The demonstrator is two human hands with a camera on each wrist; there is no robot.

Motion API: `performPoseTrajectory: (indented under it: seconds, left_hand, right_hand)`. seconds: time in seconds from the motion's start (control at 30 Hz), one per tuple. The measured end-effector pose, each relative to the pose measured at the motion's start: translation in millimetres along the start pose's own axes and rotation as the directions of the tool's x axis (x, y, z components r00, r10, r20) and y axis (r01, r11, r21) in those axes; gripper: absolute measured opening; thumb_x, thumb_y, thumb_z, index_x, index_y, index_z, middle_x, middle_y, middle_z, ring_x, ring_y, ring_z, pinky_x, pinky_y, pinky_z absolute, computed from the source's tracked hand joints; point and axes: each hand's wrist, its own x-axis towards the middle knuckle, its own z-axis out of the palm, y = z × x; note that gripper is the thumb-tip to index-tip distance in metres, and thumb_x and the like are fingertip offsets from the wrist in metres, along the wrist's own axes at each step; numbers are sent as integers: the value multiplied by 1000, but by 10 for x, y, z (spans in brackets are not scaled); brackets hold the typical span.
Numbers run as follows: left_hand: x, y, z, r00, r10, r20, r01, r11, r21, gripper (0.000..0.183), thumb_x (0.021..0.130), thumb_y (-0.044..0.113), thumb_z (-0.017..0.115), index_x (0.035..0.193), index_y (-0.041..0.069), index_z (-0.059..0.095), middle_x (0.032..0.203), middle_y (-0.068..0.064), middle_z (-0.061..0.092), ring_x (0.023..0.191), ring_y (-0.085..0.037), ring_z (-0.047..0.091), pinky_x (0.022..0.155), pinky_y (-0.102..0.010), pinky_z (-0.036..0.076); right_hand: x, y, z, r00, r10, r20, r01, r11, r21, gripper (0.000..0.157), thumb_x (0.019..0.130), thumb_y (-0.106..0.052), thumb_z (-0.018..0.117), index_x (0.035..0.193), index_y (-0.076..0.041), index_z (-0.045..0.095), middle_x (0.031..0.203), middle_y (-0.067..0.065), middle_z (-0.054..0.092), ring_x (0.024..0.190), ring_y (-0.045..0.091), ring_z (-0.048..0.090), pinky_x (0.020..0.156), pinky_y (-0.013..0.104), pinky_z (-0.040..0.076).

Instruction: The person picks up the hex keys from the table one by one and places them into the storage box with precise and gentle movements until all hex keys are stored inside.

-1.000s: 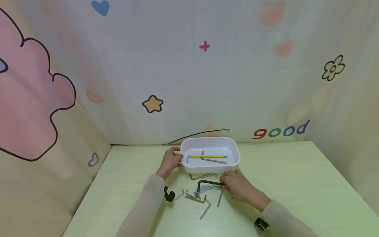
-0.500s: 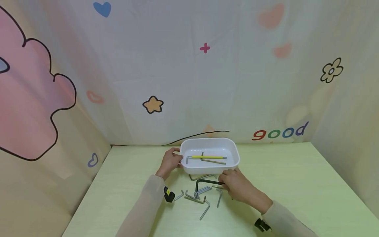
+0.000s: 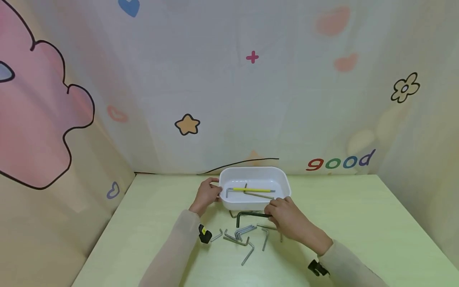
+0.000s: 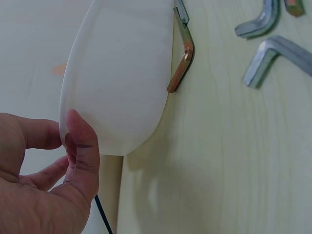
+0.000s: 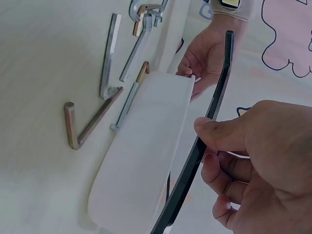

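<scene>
My left hand (image 3: pixel 207 194) pinches the left end of a white plastic tray (image 3: pixel 244 206), thumb and fingers on either side of its rim in the left wrist view. Inside the tray lie a yellow-sleeved hex key (image 3: pixel 252 189) and a brass-coloured hex key (image 3: pixel 259 195). Between thumb and fingers, my right hand (image 3: pixel 288 219) holds a black hex key (image 5: pixel 191 161), the largest in view. That key is raised near the tray's front wall, its short arm pointing down in the head view. The right fingertips overlap the tray's front right rim there.
In front of the tray lie several loose hex keys, including a bunch of silver ones (image 3: pixel 245 230), a bronze one (image 3: pixel 237 241) and a single silver one (image 3: pixel 248 255). Another bronze-toned key (image 4: pixel 184 61) lies along the tray's base. A printed curtain (image 3: pixel 222 99) hangs behind the table.
My right hand has lifted the black hex key up off the loose keys and toward the tray's front rim. The left hand and tray stay put.
</scene>
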Motion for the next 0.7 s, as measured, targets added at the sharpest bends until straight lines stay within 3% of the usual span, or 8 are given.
performPoseTrajectory:
  seconds: [0.4, 0.7]
  left_hand:
    - [12, -18, 21, 1000, 3, -3, -3, 1000, 7, 37, 93, 5, 59, 130, 1, 54, 95, -13, 61, 74, -21, 66, 59, -25, 57]
    - [11, -15, 11, 1000, -1, 0, 1, 1000, 6, 37, 94, 6, 60, 131, 3, 54, 98, -14, 61, 80, -26, 68, 63, -28, 59]
  right_hand:
    - [92, 69, -97, 1000, 8, -20, -8, 999, -44, 13, 81, -11, 78, 91, -15, 70, 89, -3, 67, 86, 19, 63, 73, 33, 40]
    - [189, 181, -167, 997, 0, -83, -6, 997, -74, 15, 79, -10, 80, 88, -14, 68, 84, -2, 66, 80, 19, 61, 69, 33, 38]
